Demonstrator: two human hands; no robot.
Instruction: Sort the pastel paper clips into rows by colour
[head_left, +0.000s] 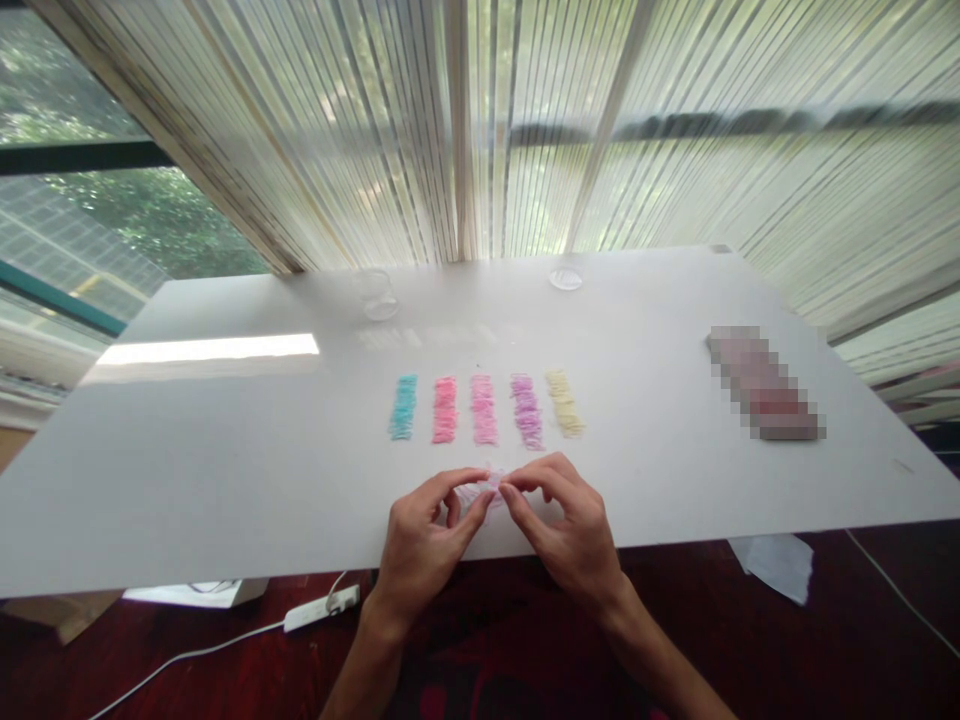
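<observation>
My right hand (566, 515) is at the table's front edge, thumb and index finger pinched together beside a small loose pile of thin, pale pink-lilac strands (495, 483). What is in that pinch is too small to make out. From the other side, my left hand (429, 530) reaches to the pile with its thumb and index fingertips slightly apart. Just beyond my hands, short thin strands lie stacked in neat columns: turquoise (403, 408), coral pink (445, 410), light pink (484, 410), purple (527, 411) and pale yellow (565, 404).
A clear container (377, 297) and a clear round lid (566, 279) are at the back of the white table (225, 450). A blurred-out oblong object (765, 385) lies at the right. Below the front edge are a power strip (322, 608) and a plastic sheet (776, 567).
</observation>
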